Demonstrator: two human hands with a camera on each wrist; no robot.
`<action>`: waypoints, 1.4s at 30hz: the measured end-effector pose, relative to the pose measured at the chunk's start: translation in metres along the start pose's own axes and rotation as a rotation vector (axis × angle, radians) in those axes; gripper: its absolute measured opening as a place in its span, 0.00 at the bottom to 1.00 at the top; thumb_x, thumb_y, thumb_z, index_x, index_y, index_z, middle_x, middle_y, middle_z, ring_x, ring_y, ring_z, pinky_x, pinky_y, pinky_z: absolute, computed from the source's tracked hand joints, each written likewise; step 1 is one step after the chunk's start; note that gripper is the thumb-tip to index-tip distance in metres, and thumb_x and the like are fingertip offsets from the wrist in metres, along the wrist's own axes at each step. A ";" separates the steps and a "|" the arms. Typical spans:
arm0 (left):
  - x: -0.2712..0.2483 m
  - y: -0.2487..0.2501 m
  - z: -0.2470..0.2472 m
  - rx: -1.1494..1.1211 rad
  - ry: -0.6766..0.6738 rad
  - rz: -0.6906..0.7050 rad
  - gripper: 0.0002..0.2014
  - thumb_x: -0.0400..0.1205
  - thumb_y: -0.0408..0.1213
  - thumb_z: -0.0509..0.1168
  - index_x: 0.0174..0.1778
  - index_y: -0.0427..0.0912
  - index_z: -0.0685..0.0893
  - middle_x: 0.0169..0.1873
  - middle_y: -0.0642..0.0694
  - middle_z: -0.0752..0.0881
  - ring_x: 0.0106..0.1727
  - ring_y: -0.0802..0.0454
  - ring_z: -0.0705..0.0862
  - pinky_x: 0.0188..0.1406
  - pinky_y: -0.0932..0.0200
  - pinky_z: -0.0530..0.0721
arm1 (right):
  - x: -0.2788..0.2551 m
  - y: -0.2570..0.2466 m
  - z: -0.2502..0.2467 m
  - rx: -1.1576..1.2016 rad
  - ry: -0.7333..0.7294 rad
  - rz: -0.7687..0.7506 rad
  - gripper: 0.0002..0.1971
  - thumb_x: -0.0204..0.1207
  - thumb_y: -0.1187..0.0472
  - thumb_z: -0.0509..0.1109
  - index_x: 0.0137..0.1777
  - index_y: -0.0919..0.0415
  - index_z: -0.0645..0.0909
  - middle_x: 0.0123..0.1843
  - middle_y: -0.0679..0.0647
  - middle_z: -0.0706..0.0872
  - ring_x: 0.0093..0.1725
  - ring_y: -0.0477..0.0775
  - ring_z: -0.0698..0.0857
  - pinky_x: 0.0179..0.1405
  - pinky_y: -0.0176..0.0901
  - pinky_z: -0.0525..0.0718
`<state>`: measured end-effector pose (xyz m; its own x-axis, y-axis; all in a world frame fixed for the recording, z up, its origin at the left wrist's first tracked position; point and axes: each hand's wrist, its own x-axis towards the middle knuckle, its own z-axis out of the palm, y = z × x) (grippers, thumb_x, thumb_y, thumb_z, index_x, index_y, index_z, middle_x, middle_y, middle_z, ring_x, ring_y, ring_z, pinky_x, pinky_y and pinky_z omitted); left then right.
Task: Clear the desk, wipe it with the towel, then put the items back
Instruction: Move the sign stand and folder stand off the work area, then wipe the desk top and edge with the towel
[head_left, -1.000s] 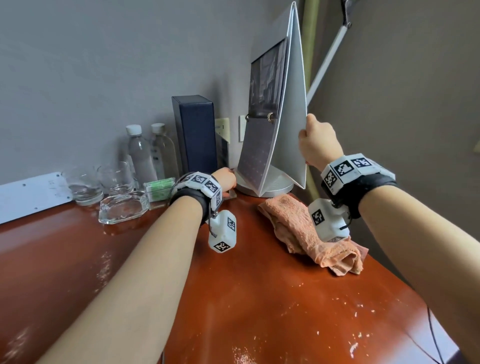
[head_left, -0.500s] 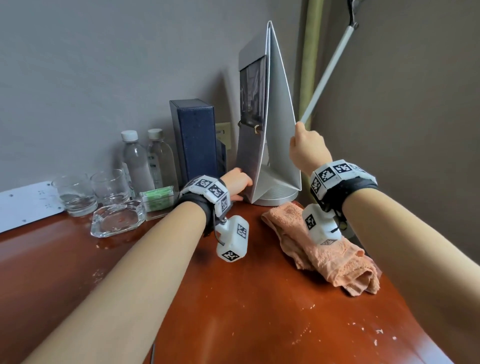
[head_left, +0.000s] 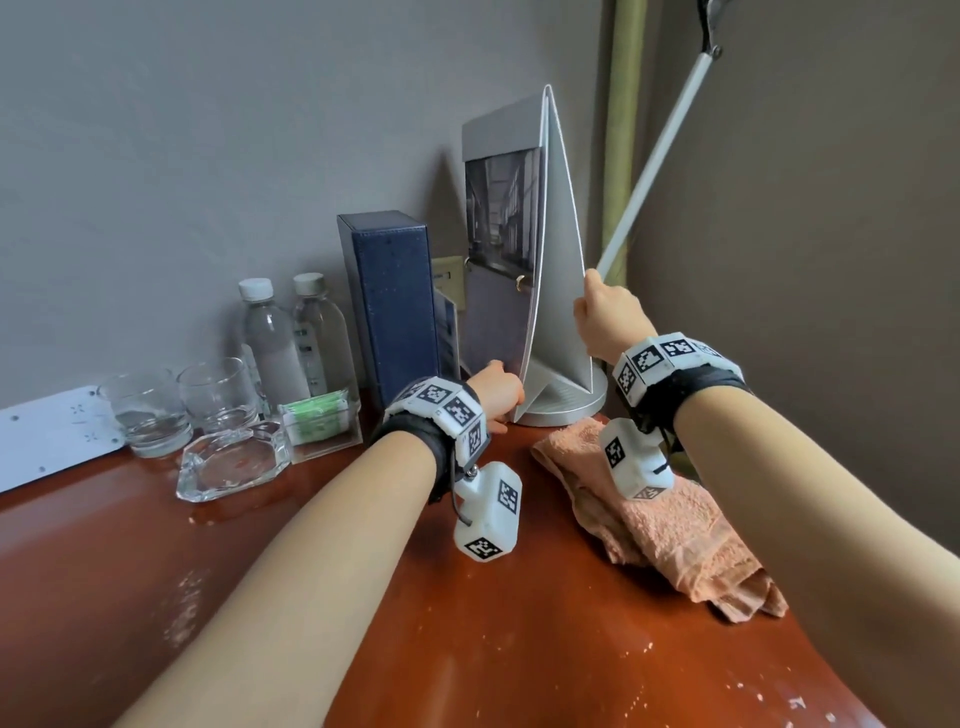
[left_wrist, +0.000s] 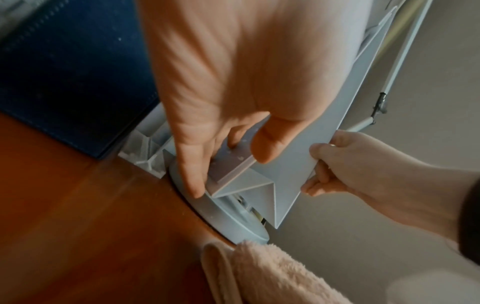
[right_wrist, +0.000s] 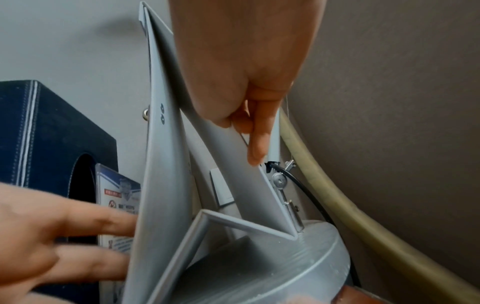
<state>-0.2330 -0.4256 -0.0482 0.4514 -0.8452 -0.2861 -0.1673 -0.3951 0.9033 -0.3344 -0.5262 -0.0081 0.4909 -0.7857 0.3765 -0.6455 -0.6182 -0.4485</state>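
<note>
Grey walls meet at a corner behind a red-brown desk (head_left: 260, 571). From the left: white plate on the wall (head_left: 52, 431), two glasses (head_left: 182, 405), glass ashtray (head_left: 234, 462), two water bottles (head_left: 291, 343) with labels too small to be read, clear holder of green packets (head_left: 319, 421), dark blue box (head_left: 395, 301). A card with red warning symbols (right_wrist: 119, 205) is seen beside the box, its text illegible. The grey folding stand (head_left: 524, 291) is gripped low by the left hand (head_left: 493, 387), thumb and fingers pinched on its front panel, and at its rear panel edge by the right hand (head_left: 608, 322). It is seated on a round lamp base (head_left: 571, 402). The pink towel (head_left: 670, 525) lies just in front of the base.
</note>
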 end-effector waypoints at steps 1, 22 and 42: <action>-0.001 -0.001 0.002 0.011 -0.018 0.011 0.28 0.82 0.22 0.55 0.78 0.42 0.59 0.42 0.36 0.74 0.40 0.44 0.78 0.54 0.44 0.79 | 0.000 0.002 0.001 0.026 -0.025 0.033 0.03 0.82 0.66 0.49 0.47 0.65 0.60 0.49 0.73 0.81 0.45 0.71 0.83 0.43 0.58 0.82; -0.016 0.000 0.000 0.262 0.073 0.116 0.27 0.83 0.25 0.56 0.79 0.38 0.62 0.60 0.37 0.74 0.52 0.48 0.73 0.57 0.51 0.80 | -0.018 0.001 -0.021 0.234 -0.192 0.322 0.14 0.78 0.70 0.53 0.49 0.72 0.81 0.47 0.63 0.90 0.42 0.64 0.90 0.40 0.50 0.87; -0.090 -0.009 0.018 1.480 -0.004 0.620 0.24 0.80 0.30 0.56 0.74 0.46 0.69 0.71 0.46 0.72 0.71 0.45 0.72 0.64 0.45 0.76 | -0.164 0.026 -0.061 -0.494 -0.616 -0.147 0.28 0.80 0.50 0.63 0.78 0.54 0.62 0.76 0.55 0.70 0.71 0.58 0.73 0.67 0.48 0.74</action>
<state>-0.2878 -0.3523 -0.0368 -0.0080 -0.9999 -0.0141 -0.9768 0.0108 -0.2138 -0.4673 -0.4122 -0.0321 0.7325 -0.6578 -0.1755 -0.6630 -0.7478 0.0357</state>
